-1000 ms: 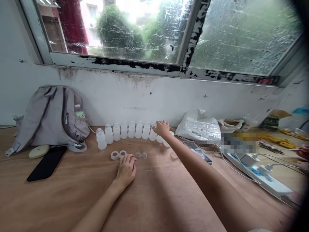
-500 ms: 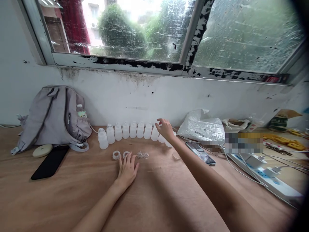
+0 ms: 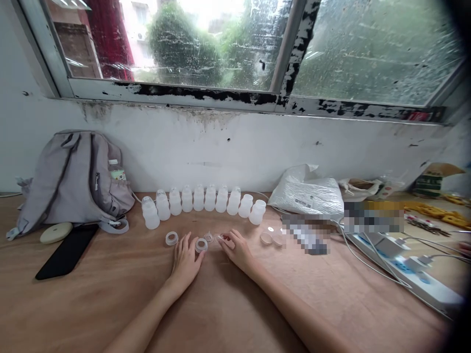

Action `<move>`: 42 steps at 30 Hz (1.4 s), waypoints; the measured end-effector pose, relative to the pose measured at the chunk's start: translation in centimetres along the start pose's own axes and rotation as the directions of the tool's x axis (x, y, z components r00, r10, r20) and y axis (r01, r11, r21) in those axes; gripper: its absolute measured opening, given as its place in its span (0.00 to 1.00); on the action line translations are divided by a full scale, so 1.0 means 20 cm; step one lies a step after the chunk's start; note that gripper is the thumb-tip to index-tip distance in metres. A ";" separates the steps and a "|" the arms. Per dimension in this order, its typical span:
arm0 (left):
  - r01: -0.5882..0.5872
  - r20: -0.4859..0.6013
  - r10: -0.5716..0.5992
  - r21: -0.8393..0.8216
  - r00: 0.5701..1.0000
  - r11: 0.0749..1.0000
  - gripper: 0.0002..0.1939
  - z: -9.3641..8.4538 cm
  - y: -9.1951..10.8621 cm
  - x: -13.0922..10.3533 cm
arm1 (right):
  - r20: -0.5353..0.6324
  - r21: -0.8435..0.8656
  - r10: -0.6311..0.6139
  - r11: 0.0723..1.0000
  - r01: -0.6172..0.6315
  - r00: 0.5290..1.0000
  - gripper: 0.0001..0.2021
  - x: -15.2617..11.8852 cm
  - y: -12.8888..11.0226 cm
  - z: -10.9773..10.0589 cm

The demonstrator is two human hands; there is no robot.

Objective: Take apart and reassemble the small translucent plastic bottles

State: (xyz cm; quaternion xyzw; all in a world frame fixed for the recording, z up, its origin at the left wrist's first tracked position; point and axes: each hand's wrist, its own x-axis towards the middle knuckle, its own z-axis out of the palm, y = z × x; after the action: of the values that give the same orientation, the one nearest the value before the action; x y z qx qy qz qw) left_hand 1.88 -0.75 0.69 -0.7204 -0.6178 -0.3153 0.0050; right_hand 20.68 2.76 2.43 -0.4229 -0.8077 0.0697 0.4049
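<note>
My left hand (image 3: pixel 186 260) rests low over the table, its thumb and fingers closed round a white ring (image 3: pixel 201 245). Another white ring (image 3: pixel 171 239) lies just left of that hand. The fingertips of my right hand (image 3: pixel 237 249) are pinched on a clear nipple (image 3: pixel 220 239) at the table surface. Beside it, between the hands, sits a second clear nipple (image 3: pixel 208 237). Several frosted bottles stand in a curved row behind; the rightmost bottle (image 3: pixel 257 212) and its neighbour (image 3: pixel 246 206) have open tops. Round clear discs (image 3: pixel 266 239) lie right of my right hand.
A grey backpack (image 3: pixel 77 181), a black phone (image 3: pixel 66 251) and a cream round case (image 3: pixel 56 233) are at the left. On the right are a plastic-wrapped package (image 3: pixel 309 193), cables and a white power strip (image 3: pixel 423 274). A wall with a window rises behind.
My right hand has come down from the bottles to the clear nipples. My left hand now grips a ring and has drawn it nearer. The camera view has shifted slightly.
</note>
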 end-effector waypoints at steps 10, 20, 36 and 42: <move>-0.076 -0.024 0.072 -0.347 0.997 0.935 0.14 -0.13 0.07 0.02 | 0.199 0.086 -0.182 0.982 0.168 0.963 0.09 -0.10 -0.14 -0.09; -0.423 0.094 0.432 -0.098 0.897 0.901 0.17 -0.16 0.15 -0.03 | 0.052 0.219 0.041 0.974 -0.052 0.998 0.08 -0.10 -0.10 -0.08; -0.289 0.217 0.308 -0.115 0.926 0.950 0.14 -0.17 0.16 -0.02 | 0.179 0.162 -0.050 0.987 0.021 0.982 0.10 -0.11 -0.11 -0.08; -0.345 0.162 0.377 -0.194 0.912 0.918 0.13 -0.18 0.15 -0.02 | 0.189 0.165 -0.066 0.986 0.034 0.980 0.10 -0.11 -0.11 -0.07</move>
State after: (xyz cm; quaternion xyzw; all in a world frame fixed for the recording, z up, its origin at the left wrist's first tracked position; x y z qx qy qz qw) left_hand 2.98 -3.20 4.57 -0.8479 -0.4434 -0.2854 -0.0560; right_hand 21.03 -0.50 2.99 -0.3595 -0.8454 0.1654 0.3586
